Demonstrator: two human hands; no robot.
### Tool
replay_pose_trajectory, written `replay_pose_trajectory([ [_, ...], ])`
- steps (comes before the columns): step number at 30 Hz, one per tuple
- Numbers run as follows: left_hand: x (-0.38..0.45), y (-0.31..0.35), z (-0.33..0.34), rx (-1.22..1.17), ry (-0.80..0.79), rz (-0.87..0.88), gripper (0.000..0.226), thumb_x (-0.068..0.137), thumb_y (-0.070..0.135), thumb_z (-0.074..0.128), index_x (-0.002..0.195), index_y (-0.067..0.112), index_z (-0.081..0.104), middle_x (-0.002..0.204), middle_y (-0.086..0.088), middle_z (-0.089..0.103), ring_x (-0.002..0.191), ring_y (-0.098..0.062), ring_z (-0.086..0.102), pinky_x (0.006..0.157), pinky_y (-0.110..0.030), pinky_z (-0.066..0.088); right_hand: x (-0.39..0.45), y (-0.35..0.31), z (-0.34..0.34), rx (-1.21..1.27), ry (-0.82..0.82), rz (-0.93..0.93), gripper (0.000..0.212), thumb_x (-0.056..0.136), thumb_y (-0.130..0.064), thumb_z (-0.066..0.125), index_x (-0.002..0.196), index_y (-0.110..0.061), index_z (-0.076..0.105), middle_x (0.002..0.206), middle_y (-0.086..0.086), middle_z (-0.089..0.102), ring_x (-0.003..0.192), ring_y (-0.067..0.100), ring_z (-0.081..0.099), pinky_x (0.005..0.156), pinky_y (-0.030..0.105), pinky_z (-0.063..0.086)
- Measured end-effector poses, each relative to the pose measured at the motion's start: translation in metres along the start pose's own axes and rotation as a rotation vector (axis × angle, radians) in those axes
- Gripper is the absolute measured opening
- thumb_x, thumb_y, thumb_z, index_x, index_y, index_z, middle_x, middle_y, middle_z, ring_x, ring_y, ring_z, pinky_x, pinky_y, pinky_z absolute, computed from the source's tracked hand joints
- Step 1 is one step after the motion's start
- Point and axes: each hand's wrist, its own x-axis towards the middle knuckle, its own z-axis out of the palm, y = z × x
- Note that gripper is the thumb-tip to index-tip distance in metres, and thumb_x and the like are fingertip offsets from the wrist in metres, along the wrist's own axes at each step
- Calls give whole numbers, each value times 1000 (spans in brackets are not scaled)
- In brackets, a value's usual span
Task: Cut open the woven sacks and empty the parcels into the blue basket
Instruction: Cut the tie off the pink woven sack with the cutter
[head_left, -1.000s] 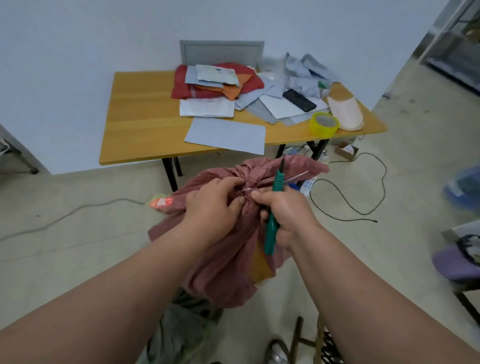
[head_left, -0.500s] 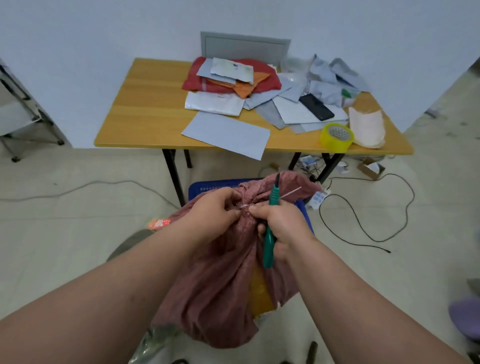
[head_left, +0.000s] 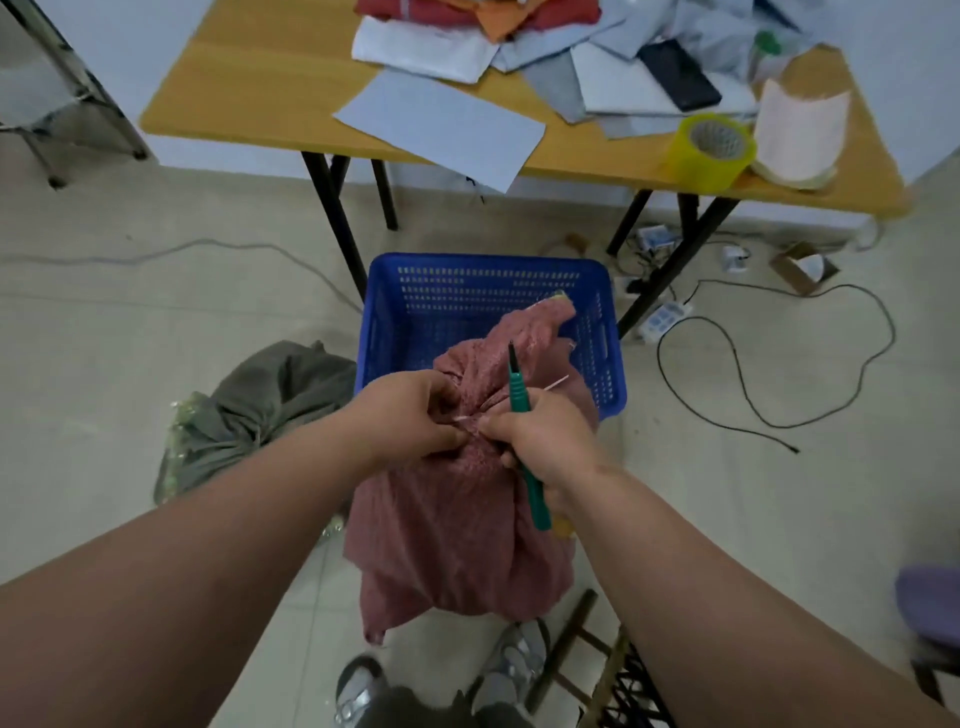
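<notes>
A dull red woven sack hangs bunched in front of me, its tied neck reaching over the near rim of the blue basket on the floor. My left hand pinches the sack's neck at the white tie. My right hand grips a green-handled cutter with its dark blade pointing up, and its fingertips pinch the same tie. The basket's visible interior holds no parcels. A grey-green sack lies tied on the floor to the left.
A wooden table behind the basket carries parcels, envelopes, a phone and a yellow tape roll. Black cables and power strips lie on the floor to the right. A stool frame and my shoes are at the bottom.
The view has tilted down, so the whole blue basket now shows. The sack and both hands have come lower and over the basket's near rim; the grips are unchanged.
</notes>
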Motion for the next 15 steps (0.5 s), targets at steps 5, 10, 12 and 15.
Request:
replay_pose_trajectory([
  [5, -10, -26, 38, 82, 25, 66, 40, 82, 25, 71, 120, 21, 59, 116, 1, 67, 106, -18, 62, 87, -26, 46, -8, 45, 24, 72, 56, 16, 11, 85, -5, 67, 79, -14, 63, 71, 3, 58, 52, 12, 48, 53, 25, 44],
  [10, -13, -60, 67, 74, 64, 114, 38, 84, 19, 69, 122, 19, 62, 122, -1, 65, 111, -19, 59, 87, -22, 40, -5, 82, 51, 106, 79, 51, 11, 86, -6, 67, 81, -14, 61, 73, 5, 58, 51, 12, 48, 51, 24, 45],
  [12, -6, -73, 78, 70, 24, 112, 39, 85, 19, 69, 123, 19, 62, 123, 0, 64, 112, -19, 59, 90, -22, 40, 0, 96, 59, 114, 89, 66, 12, 86, -5, 66, 81, -13, 61, 74, 5, 57, 51, 12, 46, 47, 21, 43],
  [15, 6, -91, 97, 54, -101, 100, 37, 85, 21, 70, 121, 21, 65, 119, 2, 66, 107, -15, 59, 86, -19, 40, 10, 123, 65, 106, 78, 105, 11, 82, -4, 67, 79, -12, 61, 68, 7, 54, 46, 15, 44, 47, 27, 40],
])
